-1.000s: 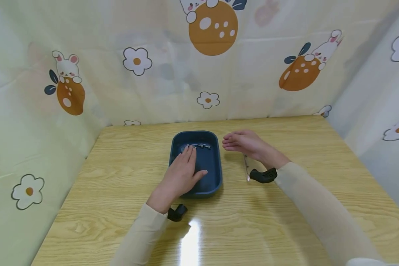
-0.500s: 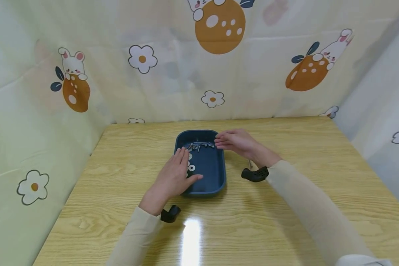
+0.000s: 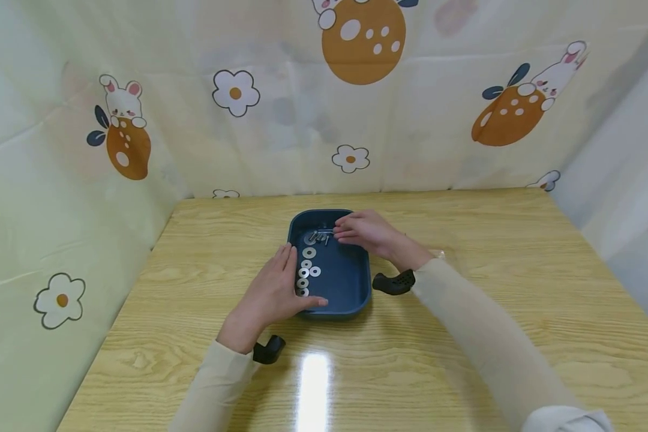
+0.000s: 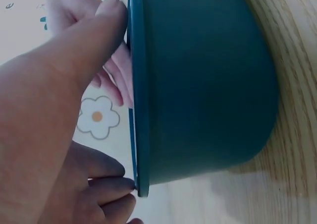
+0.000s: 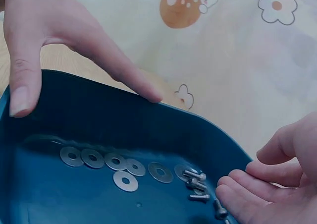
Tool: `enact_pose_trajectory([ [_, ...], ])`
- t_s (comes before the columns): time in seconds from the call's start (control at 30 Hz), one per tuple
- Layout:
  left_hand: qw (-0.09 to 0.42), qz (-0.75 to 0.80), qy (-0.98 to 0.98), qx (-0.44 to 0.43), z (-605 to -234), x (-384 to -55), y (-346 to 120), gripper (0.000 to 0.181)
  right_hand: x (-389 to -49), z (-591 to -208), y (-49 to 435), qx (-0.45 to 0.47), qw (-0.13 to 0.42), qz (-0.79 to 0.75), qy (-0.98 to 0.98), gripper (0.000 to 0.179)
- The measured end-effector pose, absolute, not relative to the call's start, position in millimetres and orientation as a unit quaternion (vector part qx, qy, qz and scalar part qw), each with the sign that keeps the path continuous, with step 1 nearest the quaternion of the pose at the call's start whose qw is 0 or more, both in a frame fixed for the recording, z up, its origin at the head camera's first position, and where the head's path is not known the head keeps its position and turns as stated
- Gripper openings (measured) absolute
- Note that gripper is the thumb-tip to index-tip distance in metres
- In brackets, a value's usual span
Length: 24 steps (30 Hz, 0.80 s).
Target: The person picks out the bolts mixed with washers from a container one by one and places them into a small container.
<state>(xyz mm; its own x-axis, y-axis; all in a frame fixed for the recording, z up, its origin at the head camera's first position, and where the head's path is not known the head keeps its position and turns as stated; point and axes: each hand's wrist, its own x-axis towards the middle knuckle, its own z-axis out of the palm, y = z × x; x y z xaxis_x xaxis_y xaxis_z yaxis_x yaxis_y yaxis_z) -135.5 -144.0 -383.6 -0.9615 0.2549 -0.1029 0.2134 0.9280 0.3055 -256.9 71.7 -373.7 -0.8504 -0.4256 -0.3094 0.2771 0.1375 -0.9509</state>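
A dark blue tray (image 3: 340, 291) sits on the table with several flat metal washers (image 5: 125, 181) in a row along its left side. Several short screws (image 5: 197, 184) lie bunched at the tray's far end, partly over a washer. My left hand (image 3: 267, 294) lies along the left rim, fingers extended and thumb over the near end of the tray. My right hand (image 3: 369, 236) reaches in over the far right corner. In the right wrist view its fingertips (image 5: 225, 184) are right beside the screws, with a gap between thumb and fingers.
The tray stands on a light wood table (image 3: 410, 360). A patterned cloth (image 3: 281, 138) hangs behind and on both sides. Something clear and shiny (image 3: 438, 254) shows on the table behind the right wrist.
My right hand has moved left, from beside the tray to over its far end. My left hand has drawn back from over the tray to its left rim, uncovering the washers.
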Motion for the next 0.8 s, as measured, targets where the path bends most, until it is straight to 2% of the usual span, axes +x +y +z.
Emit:
enact_pose_trajectory([
  [0.37, 0.082, 0.165, 0.978, 0.098, -384.3, -135.0, -155.2, 0.137, -262.5, -383.3, 51.9, -0.043, 0.282, -0.674, 0.682, 0.044],
  [0.8, 0.109, 0.172, 0.976, 0.083, -386.4, -136.3, -156.7, 0.138, -271.4, -396.0, 29.5, 0.011, 0.302, -0.698, 0.649, 0.047],
])
